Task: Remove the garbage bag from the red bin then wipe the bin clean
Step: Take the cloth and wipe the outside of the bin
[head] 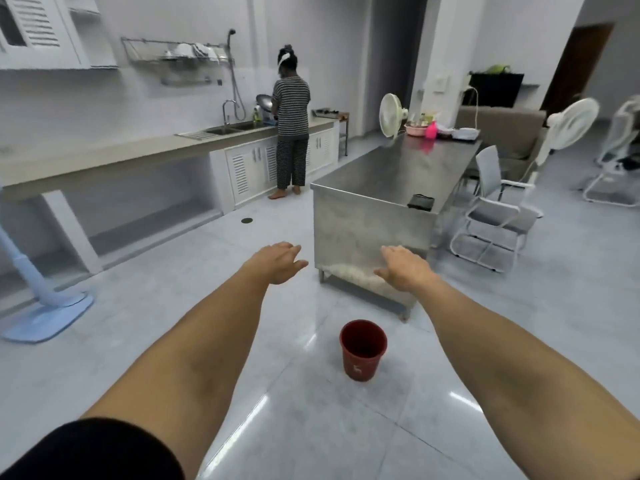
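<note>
Ahead, a steel surface (398,168) with a dark cloth (420,201) stands beyond my left hand (278,261) and right hand (403,268), fingers spread, holding nothing. Below, the red bin (362,349) stands upright on the floor, a small white mark on its side, unreadable.

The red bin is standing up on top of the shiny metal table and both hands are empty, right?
Not quite. The head view shows the red bin standing upright on the floor, in front of the metal table, not on it. Both the left hand and right hand are indeed empty.
</note>
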Available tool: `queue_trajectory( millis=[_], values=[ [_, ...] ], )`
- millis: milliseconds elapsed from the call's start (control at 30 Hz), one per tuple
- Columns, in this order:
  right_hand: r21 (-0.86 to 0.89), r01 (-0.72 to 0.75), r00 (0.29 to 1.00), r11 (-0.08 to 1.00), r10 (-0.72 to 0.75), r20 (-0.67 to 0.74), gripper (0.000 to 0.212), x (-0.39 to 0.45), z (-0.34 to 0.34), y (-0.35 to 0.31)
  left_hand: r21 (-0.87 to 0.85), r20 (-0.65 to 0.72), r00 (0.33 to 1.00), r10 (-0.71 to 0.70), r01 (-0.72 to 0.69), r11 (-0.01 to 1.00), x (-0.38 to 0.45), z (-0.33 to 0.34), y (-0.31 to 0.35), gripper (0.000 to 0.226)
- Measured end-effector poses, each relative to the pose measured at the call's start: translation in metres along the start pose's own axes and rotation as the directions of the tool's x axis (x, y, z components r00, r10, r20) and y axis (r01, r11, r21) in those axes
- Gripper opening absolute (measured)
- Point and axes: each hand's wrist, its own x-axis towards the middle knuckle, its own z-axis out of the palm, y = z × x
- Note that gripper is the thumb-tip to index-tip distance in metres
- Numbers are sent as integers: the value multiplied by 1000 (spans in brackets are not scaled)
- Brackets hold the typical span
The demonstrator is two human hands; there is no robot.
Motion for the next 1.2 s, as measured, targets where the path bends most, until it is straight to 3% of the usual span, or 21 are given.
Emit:
queue_trajectory(
  millis=[400, 667, 933, 1200],
  values=[
    [31, -179, 984, 983, 179, -1, 54, 179, -16, 163, 4, 14, 986, 169, -169, 986, 285, -15, 71, 62],
    [54, -264, 965, 963, 262, 29, 56, 259, -10, 277, 4, 73, 964, 257, -258, 966, 431, -11, 144, 63],
    [50, -201, 977, 978, 197, 76, 54, 375, -5, 401, -48, 93, 978, 188, -184, 982, 567, -8, 222, 63],
    [53, -90, 986, 995, 82, 142, 48, 481, 1, 483, -133, 121, 989, 86, -70, 989, 669, 5, 268, 63]
  ],
)
